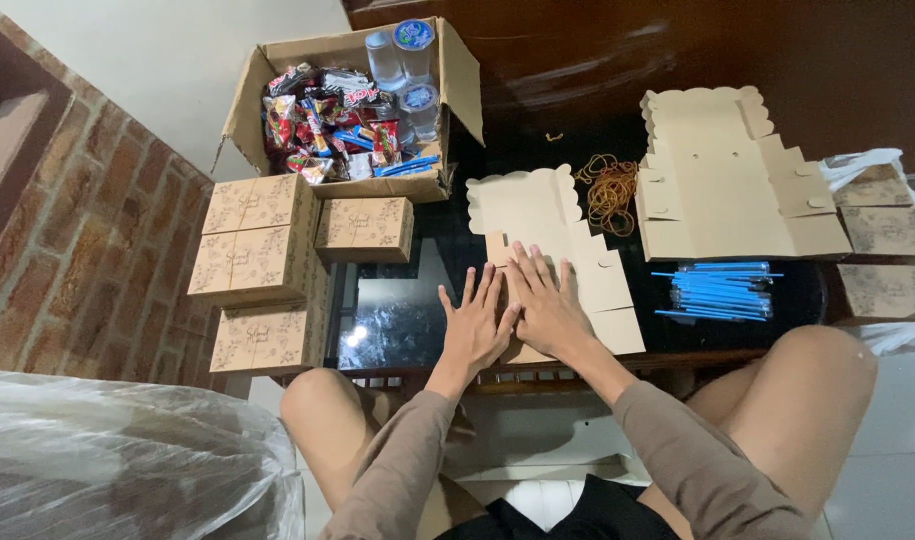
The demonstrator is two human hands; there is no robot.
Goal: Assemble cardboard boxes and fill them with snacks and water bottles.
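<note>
Dark glossy worktop [397, 300] is carrying everything within my reach: I am pressing both palms onto a flat box blank [537, 215] at the near edge, likely to crease it. My left hand [474, 325] and right hand [545, 305] are lying side by side, fingers spread, grip released, grasping nothing. Straws [722, 292] and rubber bands [610, 190] are waiting just right.

A dark, glossy table [397, 310] carries everything. At its far left corner stands an open carton [277, 60] of snack packets and water cups. Assembled patterned boxes [257, 250] are stacked along the left edge. Near the middle lies a flat box blank [547, 215], rubber bands [609, 190] beside it. Toward the right edge lie another unfolded blank [722, 175] and blue straws [722, 292].
</note>
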